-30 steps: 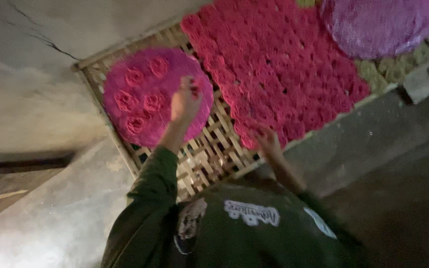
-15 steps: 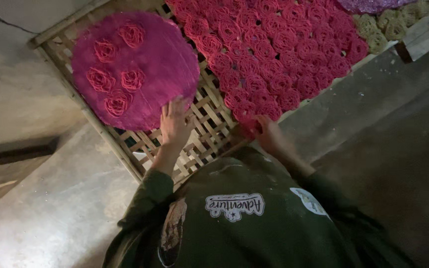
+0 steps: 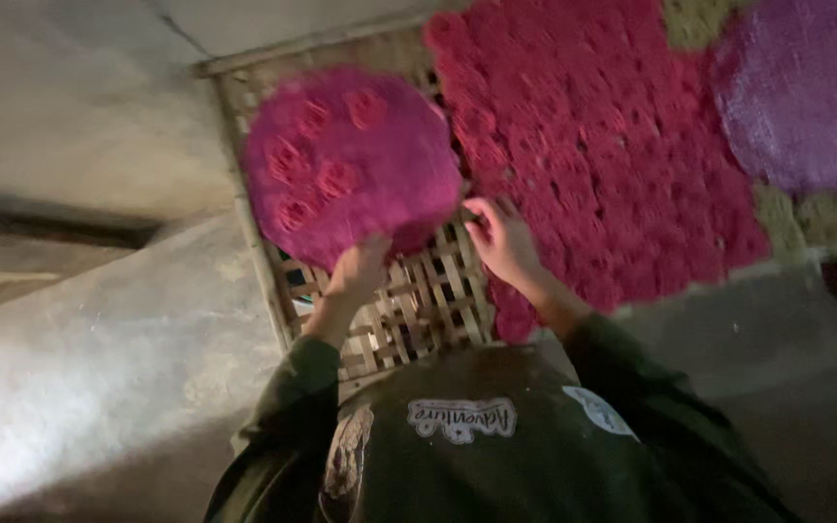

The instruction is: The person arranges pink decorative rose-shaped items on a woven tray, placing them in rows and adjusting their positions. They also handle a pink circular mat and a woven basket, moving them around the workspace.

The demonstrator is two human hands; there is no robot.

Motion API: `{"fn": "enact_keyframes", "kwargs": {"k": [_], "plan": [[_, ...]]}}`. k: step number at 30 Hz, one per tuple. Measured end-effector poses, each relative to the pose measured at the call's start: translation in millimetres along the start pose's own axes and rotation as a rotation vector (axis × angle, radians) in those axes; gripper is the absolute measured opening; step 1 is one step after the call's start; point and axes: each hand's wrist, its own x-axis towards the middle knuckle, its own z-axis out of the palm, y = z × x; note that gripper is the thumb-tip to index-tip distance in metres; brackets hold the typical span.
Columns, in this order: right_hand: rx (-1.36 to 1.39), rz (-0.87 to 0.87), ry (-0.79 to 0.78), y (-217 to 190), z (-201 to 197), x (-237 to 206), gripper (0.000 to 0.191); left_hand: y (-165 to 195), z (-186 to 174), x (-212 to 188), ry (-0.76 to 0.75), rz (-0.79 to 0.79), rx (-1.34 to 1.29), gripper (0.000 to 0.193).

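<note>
In the head view, the left hand (image 3: 360, 266) grips the near rim of a round pink disc (image 3: 351, 160), fingers curled under the edge and thumb on top, so the disc stays flat above the woven bamboo rack (image 3: 433, 300). Several small pink rosettes (image 3: 336, 177) sit on the disc beyond the fingertips; holding it level by the rim seems to be what keeps them from sliding off. The picture is blurred, so how tightly the fingers close cannot be told for sure.

The right hand (image 3: 501, 237) is just to the right of the left, apart from the disc, with its fingers bent and drawn together at the near edge of a wide bed of red-pink rosettes (image 3: 593, 145). Whether it pinches a rosette or only touches the bed cannot be told. The bed stretches away beyond and to the right of this hand, packed close on the rack, probably so the lattice lets air pass beneath. Farther right, well apart from both hands, lies a purple disc (image 3: 806, 87). Dark green sleeves (image 3: 288, 407) run back toward the camera.
</note>
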Motion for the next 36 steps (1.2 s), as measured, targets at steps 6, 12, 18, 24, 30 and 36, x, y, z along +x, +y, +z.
{"fn": "enact_keyframes", "kwargs": {"k": [6,12,18,24,30,36], "plan": [[-0.121,-0.545,-0.042,-8.1,64.7,158.4,0.043,51.9,-34.5,-16.5,-0.398,-0.318,-0.227,0.031],[-0.287,-0.574,-0.427,15.0,82.5,226.6,0.028,25.5,-75.7,42.2,-0.06,-0.709,-0.213,0.032],[-0.421,-0.947,-0.274,11.0,87.5,250.2,0.031,-46.5,-80.6,107.9,0.25,-0.794,0.29,0.052],[0.824,0.201,-0.425,21.5,51.0,318.2,0.031,-67.6,-75.6,123.1,0.213,-0.903,0.326,0.042],[0.64,0.198,-0.312,35.0,30.2,386.2,0.029,-98.7,-49.4,126.7,0.25,-0.847,0.239,0.041],[-0.287,-0.066,0.011,23.4,44.4,394.0,0.03,-116.5,-30.2,125.5,0.5,-0.828,-0.28,0.035]]}}
